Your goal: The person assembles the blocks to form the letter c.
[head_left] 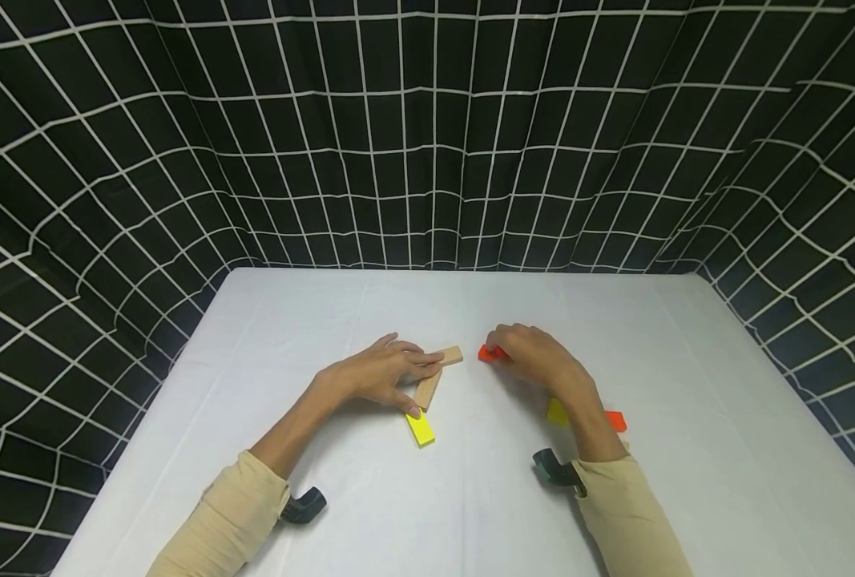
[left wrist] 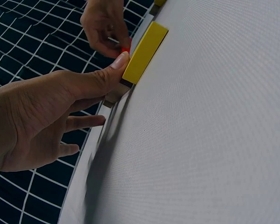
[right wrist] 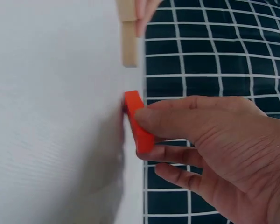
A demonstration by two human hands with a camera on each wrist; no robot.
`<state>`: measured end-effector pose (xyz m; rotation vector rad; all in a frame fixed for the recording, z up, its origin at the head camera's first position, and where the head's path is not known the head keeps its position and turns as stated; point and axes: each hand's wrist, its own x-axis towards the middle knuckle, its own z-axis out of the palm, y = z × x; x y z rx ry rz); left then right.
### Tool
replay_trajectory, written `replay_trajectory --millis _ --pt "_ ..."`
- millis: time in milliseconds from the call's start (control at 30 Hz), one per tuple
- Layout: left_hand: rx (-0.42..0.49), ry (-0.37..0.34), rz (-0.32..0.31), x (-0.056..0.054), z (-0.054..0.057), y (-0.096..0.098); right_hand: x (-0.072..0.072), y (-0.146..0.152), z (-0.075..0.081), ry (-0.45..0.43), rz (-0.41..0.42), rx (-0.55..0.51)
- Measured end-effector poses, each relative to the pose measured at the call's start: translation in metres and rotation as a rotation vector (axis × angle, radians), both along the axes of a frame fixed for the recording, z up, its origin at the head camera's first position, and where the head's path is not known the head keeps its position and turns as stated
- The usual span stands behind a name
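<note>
Near the middle of the white table, a row of flat blocks bends from a yellow block (head_left: 421, 430) through one plain wooden block (head_left: 428, 390) to another wooden block (head_left: 453, 355) behind it. Over this row my left hand (head_left: 380, 373) is spread, its thumb touching the far end of the yellow block and its extended fingers resting by the wooden ones. To the right, my right hand (head_left: 531, 353) pinches a red block (right wrist: 139, 126) between thumb and fingers. A short gap separates that red block from the end of the farther wooden block.
Partly covered by my right forearm are another yellow block (head_left: 557, 412), an orange-red block (head_left: 616, 421) and a sliver of pale wood (head_left: 625, 445). Dark curtains with a white grid (head_left: 427, 144) enclose the table's (head_left: 312, 312) back and sides.
</note>
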<state>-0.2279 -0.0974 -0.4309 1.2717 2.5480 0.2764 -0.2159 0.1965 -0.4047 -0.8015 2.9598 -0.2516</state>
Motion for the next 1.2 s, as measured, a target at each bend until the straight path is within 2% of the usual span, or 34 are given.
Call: replay_trajectory --millis 200,367,467,733,1033,1200 --pt "-0.005 -0.004 0.003 -0.001 0.0 0.0 -0.003 -0.002 -0.004 -0.011 0.0 0.064" --pt "-0.008 0.0 0.004 -0.001 -0.001 0.0 0.002 0.0 0.004 -0.04 -0.022 0.089" --pt "-0.007 -0.006 0.009 -0.001 -0.001 0.0 0.006 -0.002 0.009 -0.087 -0.015 0.103" --pt "-0.002 -0.007 0.01 0.001 -0.001 0.0 0.008 -0.009 0.011 -0.211 -0.067 0.121" --pt "-0.013 -0.001 0.014 0.002 -0.001 0.0 0.008 -0.017 0.008 -0.188 0.01 0.128" --pt "-0.016 0.008 0.012 0.001 -0.001 0.0 0.008 -0.02 0.008 -0.167 0.018 0.149"
